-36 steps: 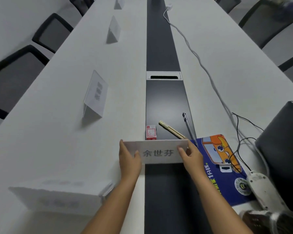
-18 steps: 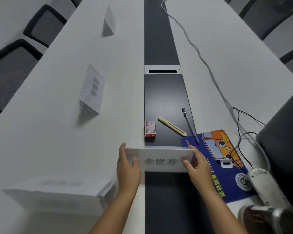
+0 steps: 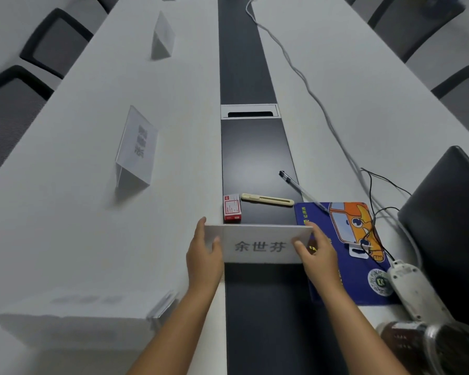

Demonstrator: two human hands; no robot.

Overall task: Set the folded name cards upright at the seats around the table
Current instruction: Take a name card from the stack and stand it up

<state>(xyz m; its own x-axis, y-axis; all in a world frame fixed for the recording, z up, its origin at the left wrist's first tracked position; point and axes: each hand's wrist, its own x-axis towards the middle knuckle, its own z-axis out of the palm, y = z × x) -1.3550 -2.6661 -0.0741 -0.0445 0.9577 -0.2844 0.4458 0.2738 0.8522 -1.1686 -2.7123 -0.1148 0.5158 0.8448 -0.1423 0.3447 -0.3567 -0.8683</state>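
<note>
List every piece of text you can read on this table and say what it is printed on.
"余世芬": on the name card held by the left hand and right hand.
Standing name card: print blurred, unreadable.
Red box: label too small.
Blue booklet: yellow characters and round seal unreadable.

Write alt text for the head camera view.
Both hands, left hand and right hand, hold a white name card by its ends over the table's dark centre strip. Two more name cards stand upright along the left side.
</note>
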